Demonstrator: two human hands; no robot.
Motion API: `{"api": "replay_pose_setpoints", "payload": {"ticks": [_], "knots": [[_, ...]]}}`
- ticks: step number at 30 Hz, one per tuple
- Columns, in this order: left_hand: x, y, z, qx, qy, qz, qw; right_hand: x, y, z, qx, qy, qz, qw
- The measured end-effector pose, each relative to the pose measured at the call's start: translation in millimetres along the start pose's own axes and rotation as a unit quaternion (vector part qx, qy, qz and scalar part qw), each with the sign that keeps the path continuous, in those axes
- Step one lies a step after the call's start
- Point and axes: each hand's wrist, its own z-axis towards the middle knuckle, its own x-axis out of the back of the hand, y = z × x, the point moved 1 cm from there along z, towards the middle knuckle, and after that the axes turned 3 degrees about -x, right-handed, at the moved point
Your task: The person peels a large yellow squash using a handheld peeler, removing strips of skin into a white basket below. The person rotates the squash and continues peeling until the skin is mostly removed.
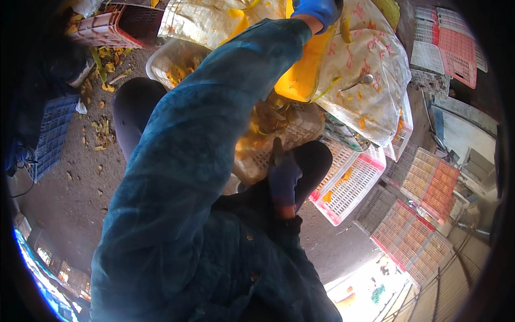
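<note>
My left hand, in a blue glove, is at the top edge, over the upper end of a long, smooth yellow-orange object. Its fingers are partly cut off, so its grip is unclear. The object lies on a white woven sack with red writing; a metal spoon rests on the sack. My right hand, gloved in blue, is by my right knee, its fingers closed around a slim brownish thing, blurred and perhaps a tool handle. Just beyond is a pale plastic basket of orange peelings.
A second pale basket holds peelings, left of my sleeve. Red-and-white crates stand at the right, with stacked crates beyond. A blue crate and a red crate are at the left. Peel scraps litter the floor.
</note>
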Motion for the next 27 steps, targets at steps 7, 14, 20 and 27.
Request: {"api": "replay_pose_setpoints", "payload": {"ticks": [7,14,20,27], "knots": [[-14.2,-3.0,-5.0,-0.124,0.257,0.028,0.958,39.7,-23.9,83.1,0.017,0.126,0.057,0.99],[-9.1,-21.8,-5.1,-0.09,0.081,0.013,0.993,15.2,-16.1,69.6,0.028,0.09,0.028,0.995],[-5.4,-13.2,5.8,-0.037,0.004,-0.002,0.999,-13.8,3.8,-1.1,0.006,0.026,0.031,0.999],[2.3,-42.0,28.4,0.041,-0.173,0.098,0.979,1.2,-18.6,49.9,0.055,0.171,0.049,0.982]]}}
